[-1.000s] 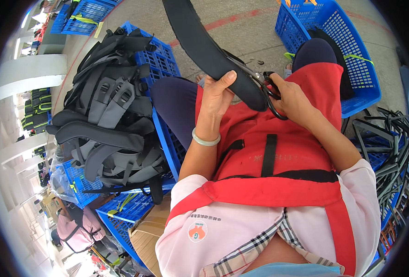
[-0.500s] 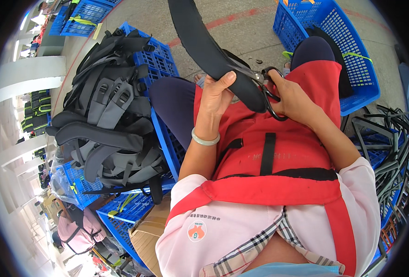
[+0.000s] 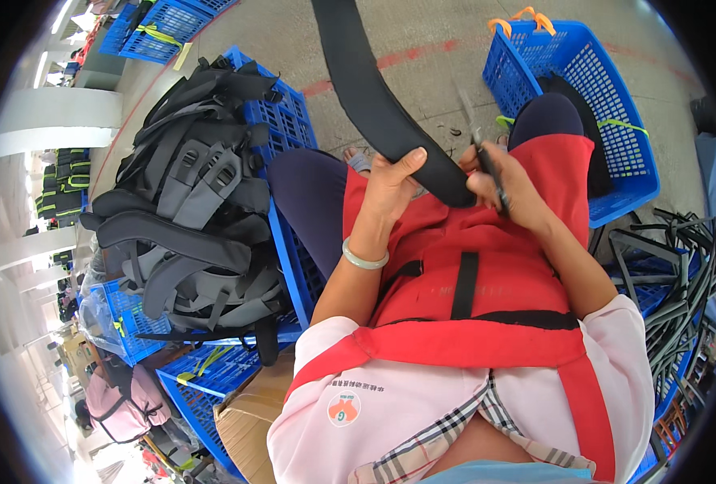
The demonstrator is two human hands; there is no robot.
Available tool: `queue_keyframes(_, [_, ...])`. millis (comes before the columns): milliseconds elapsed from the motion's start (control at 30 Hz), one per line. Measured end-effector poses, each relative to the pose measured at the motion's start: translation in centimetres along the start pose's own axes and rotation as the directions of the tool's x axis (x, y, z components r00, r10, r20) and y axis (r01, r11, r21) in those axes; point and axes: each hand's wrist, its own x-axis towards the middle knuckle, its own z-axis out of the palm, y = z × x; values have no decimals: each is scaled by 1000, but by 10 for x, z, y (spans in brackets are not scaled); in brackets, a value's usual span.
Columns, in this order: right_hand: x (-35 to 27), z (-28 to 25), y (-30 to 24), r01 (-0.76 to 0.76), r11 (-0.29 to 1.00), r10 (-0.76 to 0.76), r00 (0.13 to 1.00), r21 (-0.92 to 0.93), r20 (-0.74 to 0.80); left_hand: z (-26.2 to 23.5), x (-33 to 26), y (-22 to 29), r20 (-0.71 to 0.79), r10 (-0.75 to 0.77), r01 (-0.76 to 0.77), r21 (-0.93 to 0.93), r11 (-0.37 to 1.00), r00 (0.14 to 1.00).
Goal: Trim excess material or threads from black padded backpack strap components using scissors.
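Left hand: the left hand (image 3: 392, 187) was clamped on the lower end of a long black padded strap (image 3: 378, 105), thumb on top and fingers beneath, so the end stayed steady over the lap.
Right hand: the right hand (image 3: 510, 184) was closed around a pair of scissors (image 3: 477, 141) with the blades pointing up and away, just beside the strap's end, where loose bits could be snipped.
Strap: it ran from both hands up and away toward the top of the view, its lower end resting over the red apron (image 3: 463, 266) between the knees; holding it up likely kept the edge in plain sight.
Hands together: the two sat close, almost touching across the strap.
Left side: a heap of grey and black straps (image 3: 188, 218) lay on a blue crate (image 3: 289, 242), within arm's reach.
Right side: another blue crate (image 3: 616, 137) stood beyond the right knee, with dark pieces inside.
Wrist: a pale bangle (image 3: 364, 258) circled the left wrist.
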Motion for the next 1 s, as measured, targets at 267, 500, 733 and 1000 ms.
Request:
queue_keyframes(267, [-4,0,3,168,846,-149,986,-506,77,-8,-2,-4,-36,83,-80,61,995,996])
queue_keyframes(500, [-23,-35,-25,415,593,-161,901,-690,403,-12,13,49,-152,180,-121,329,936,972])
queue_keyframes(733, [-19,-50,-24,132,817,-2,974,-561,227,-17,19,42,-134,119,-104,113,988,984])
queue_keyframes(1000, [-13,-44,-14,109,836,34,968,-538,249,-10,16,41,-211,138,-97,193,976,968])
